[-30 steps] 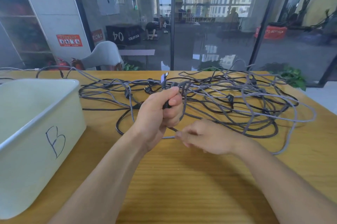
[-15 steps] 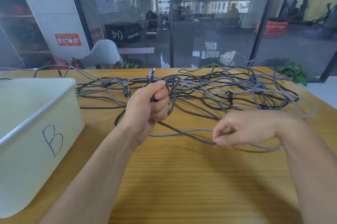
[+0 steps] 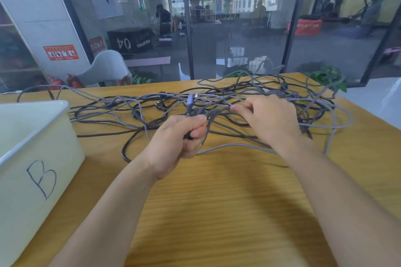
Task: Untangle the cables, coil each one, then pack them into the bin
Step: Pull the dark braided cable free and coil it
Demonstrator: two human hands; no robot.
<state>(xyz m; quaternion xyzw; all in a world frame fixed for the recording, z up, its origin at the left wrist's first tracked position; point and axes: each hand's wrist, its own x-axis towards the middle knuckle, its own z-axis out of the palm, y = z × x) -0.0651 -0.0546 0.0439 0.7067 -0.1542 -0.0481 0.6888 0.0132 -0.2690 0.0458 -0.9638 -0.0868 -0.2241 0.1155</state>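
Cables [image 3: 238,101], grey braided and black ones mixed, lie as one loose tangle across the far half of the desk [image 3: 217,201], the mass running lengthwise from the far left edge to the far right corner, directly beyond both hands. The left hand [image 3: 178,136] is closed in a fist round a few gathered turns of grey braided cable [image 3: 208,123], whose connector end [image 3: 191,100] stands up above the knuckles. The right hand [image 3: 269,119], just beside it on the right and nearer the thick of the tangle, has its fingers curled and pinches a strand that leads from the left fist into the heap. A slack loop of the same grey kind [image 3: 234,147] sags on the desk between the two wrists and runs on under the right forearm. The relation that governs the next move appears to be this: the free length lies to the right and far side of the left fist, so the right hand is the one placed to draw it out and feed it across. Black cables [image 3: 130,149] cross over and under the grey ones there and are likely to snag; which strand lies uppermost cannot be told. The white bin [image 3: 54,136], marked B, stands at the near left of the desk, well apart from the tangle and nearer the left hand, and no coil shows in the part of its inside that is visible.
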